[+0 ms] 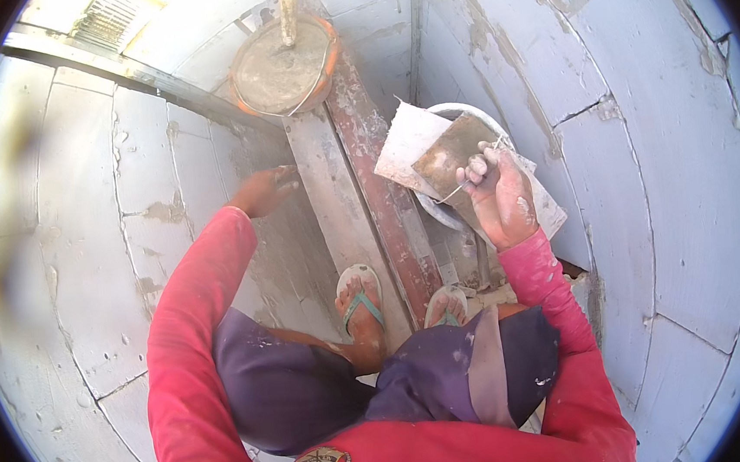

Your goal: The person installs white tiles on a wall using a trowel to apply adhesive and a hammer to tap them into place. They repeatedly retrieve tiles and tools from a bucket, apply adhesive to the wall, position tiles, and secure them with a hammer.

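Right of the plank (332, 195), the right hand (499, 196) curls round what looks like the thin wire handle (450, 196) of a white pail (438, 213) — seemingly its easiest hold — where rough flat boards (449, 150) jut out, probably too wide to lie flat. Left of the plank, the left hand (269, 191) hangs loose, apparently empty. On its far end, likely for support, sits a round orange tub (334, 51).

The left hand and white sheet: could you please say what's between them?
In the head view, a grey plank and a reddish plank lie side by side between the left hand and the white sheet.
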`<state>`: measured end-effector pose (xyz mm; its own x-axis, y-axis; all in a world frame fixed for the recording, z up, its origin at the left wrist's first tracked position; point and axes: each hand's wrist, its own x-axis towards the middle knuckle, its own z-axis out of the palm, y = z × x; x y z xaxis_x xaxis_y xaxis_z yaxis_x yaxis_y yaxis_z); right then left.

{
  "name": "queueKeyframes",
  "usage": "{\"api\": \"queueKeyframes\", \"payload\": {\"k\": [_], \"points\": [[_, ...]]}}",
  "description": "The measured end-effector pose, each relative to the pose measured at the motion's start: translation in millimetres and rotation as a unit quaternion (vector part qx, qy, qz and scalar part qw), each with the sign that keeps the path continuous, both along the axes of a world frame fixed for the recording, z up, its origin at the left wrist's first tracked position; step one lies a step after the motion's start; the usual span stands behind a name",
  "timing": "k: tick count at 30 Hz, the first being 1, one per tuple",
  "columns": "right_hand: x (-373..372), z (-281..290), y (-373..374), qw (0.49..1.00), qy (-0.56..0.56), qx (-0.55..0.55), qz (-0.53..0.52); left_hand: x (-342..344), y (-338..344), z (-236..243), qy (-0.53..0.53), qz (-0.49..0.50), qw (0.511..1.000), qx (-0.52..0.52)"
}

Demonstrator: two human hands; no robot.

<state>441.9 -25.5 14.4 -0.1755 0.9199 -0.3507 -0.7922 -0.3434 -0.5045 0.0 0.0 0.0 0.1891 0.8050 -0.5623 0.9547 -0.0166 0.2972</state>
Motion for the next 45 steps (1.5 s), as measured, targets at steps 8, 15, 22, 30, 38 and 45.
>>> {"api": "queueKeyframes", "payload": {"k": [8, 15, 22, 30, 38, 45], "points": [[-119, 140, 26, 0.982, -0.013, 0.075, 0.17, 5, 2, 86, -0.218, 0.257, 0.939, 0.065], [-210, 143, 24, 0.961, -0.057, 0.036, 0.27, -41, -48, 52, -0.583, 0.491, 0.645, 0.057], [-267, 83, 66, 0.921, -0.081, 0.091, 0.369, -73, -64, 23, -0.38, 0.558, 0.714, 0.186], [-214, 15, 136, 0.436, -0.769, 0.458, 0.096, -107, -53, -21, -0.394, 0.588, 0.68, 0.19], [-171, -4, 142, 0.794, -0.536, 0.189, 0.217, -119, -68, 8, -0.472, 0.601, 0.628, 0.148], [-109, 96, 147, 0.767, -0.579, 0.237, 0.141, -136, -108, 86, -0.495, 0.577, 0.611, 0.219]]}}
